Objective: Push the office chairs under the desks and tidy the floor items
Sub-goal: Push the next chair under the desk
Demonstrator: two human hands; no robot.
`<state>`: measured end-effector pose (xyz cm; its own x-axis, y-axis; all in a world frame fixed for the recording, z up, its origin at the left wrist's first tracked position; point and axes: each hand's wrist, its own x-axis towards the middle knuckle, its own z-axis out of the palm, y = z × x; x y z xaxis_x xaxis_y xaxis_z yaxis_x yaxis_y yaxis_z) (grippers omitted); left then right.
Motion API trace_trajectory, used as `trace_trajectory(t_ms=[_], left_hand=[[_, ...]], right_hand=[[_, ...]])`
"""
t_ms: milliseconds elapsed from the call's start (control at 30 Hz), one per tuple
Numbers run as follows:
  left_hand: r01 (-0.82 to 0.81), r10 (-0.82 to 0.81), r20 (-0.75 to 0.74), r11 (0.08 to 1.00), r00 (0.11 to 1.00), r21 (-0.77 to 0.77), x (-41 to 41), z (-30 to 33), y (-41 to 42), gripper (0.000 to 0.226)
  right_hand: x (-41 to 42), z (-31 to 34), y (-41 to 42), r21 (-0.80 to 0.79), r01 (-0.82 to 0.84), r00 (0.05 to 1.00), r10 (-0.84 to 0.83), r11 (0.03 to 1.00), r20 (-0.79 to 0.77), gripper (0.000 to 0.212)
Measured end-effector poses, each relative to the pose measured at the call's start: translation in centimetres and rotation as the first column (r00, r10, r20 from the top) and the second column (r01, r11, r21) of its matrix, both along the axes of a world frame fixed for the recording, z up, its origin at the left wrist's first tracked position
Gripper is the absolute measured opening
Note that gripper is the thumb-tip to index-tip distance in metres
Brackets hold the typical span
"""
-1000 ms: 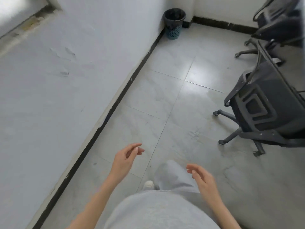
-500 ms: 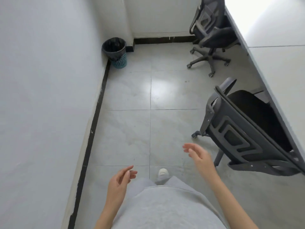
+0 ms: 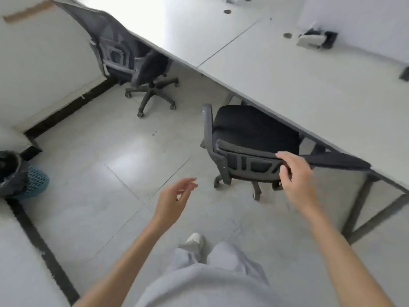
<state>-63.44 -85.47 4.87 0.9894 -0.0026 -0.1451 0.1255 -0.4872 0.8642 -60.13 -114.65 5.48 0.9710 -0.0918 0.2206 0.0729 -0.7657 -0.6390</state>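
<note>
The right hand [image 3: 296,173] is curling its fingers round the near chair [image 3: 250,138] backrest at three o'clock; left hand [image 3: 174,200] is hanging loose-fingered, holding nothing. The far chair [image 3: 132,60] at eleven o'clock is waiting, unpushed.

The near chair [image 3: 250,138] has a black seat and a dark grey frame; the far chair [image 3: 130,56] is black with grey mesh. The desks [image 3: 287,69] are pale grey. The floor [image 3: 110,173] is light grey tile with a black skirting [image 3: 66,107]. The bin [image 3: 33,182] is teal lattice with a black liner. The trousers [image 3: 210,282] are light grey, the shoe [image 3: 194,240] white.
</note>
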Motion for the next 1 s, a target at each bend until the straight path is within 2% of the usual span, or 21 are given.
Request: trace_trajectory(t_ms=[67, 167, 267, 367, 400, 500, 600, 700, 800, 1000], left_hand=[[0.126, -0.137, 0.140, 0.988, 0.981, 0.083, 4.4, 0.8, -1.9, 0.023], [0.298, -0.389, 0.266, 0.898, 0.882, 0.325, 9.4, 0.9, -5.8, 0.029], [0.454, -0.597, 0.136, 0.720, 0.790, 0.525, 12.5, 0.1, -10.1, 0.043], [0.533, -0.677, 0.003, 0.582, 0.736, 0.614, 13.1, -2.0, -12.7, 0.042], [0.522, -0.669, -0.005, 0.576, 0.744, 0.629, 13.0, -2.7, -13.0, 0.039], [0.434, -0.587, 0.099, 0.691, 0.803, 0.578, 12.3, -4.4, -12.6, 0.032], [0.416, -0.593, 0.181, 0.720, 0.785, 0.556, 12.3, -5.0, -11.4, 0.027], [0.426, -0.648, 0.231, 0.687, 0.726, 0.589, 12.5, -5.4, -9.9, 0.026], [0.447, -0.697, 0.258, 0.654, 0.669, 0.611, 12.9, -5.5, -8.0, 0.035], [0.556, -0.809, 0.180, 0.528, 0.560, 0.641, 15.1, -5.0, -5.2, 0.042]], right_hand=[[1.2, 0.1, -3.1, -0.162, 0.085, 0.995, -0.093, 0.983, -0.039, 0.038], [2.8, -0.6, -7.0, -0.381, 0.072, 0.951, -0.178, 0.922, -0.252, 0.051], [3.7, -1.5, -9.9, -0.478, 0.023, 0.871, -0.252, 0.878, -0.421, 0.049], [2.9, -3.1, -11.6, -0.502, 0.081, 0.870, -0.306, 0.861, -0.385, 0.042], [2.8, -3.4, -11.7, -0.493, 0.115, 0.880, -0.319, 0.862, -0.352, 0.039], [2.5, -3.9, -11.2, -0.483, 0.145, 0.893, -0.324, 0.864, -0.312, 0.033], [1.3, -4.2, -10.3, -0.491, 0.150, 0.910, -0.314, 0.858, -0.269, 0.030], [-0.9, -4.6, -8.9, -0.527, 0.168, 0.927, -0.316, 0.833, -0.204, 0.027], [-3.4, -4.8, -6.4, -0.560, 0.218, 0.919, -0.362, 0.800, -0.159, 0.028], [-6.7, -4.8, -2.3, -0.583, 0.267, 0.887, -0.432, 0.767, -0.162, 0.031]])
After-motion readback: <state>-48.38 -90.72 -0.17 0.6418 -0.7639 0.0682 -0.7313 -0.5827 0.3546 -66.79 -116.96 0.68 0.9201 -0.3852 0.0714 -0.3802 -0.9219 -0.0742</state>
